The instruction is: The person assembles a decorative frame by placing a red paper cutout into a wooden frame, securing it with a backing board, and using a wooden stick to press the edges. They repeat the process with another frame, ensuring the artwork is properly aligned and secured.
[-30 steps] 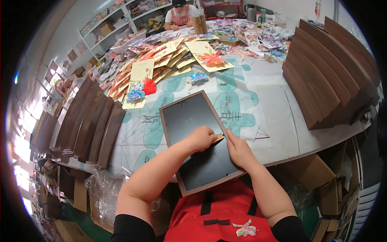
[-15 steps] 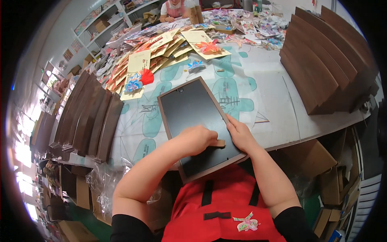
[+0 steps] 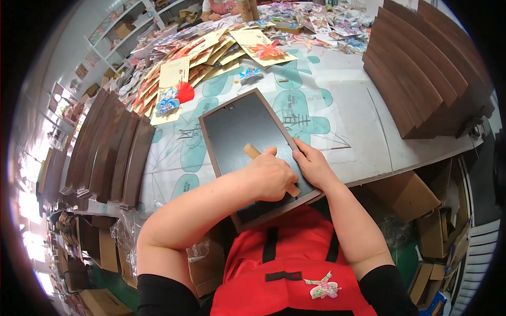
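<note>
A brown picture frame lies tilted in front of me, its black backing board facing up and its lower end close to my red apron. My left hand is closed round a flat light-brown wooden stick over the lower half of the board. One end of the stick sticks out toward the upper left; the other reaches near the frame's lower right edge. My right hand grips the frame's right side, thumb on top and fingers partly hidden beneath.
Brown frames stand stacked at the left and right of the table. Beyond lie cream cards with paper flowers and a blue paper flower. A co-worker sits at the far side. Cardboard boxes stand below the table.
The stick has turned from lying nearly level to a slant, with both ends now showing round my left hand. My right hand still holds the frame's side.
</note>
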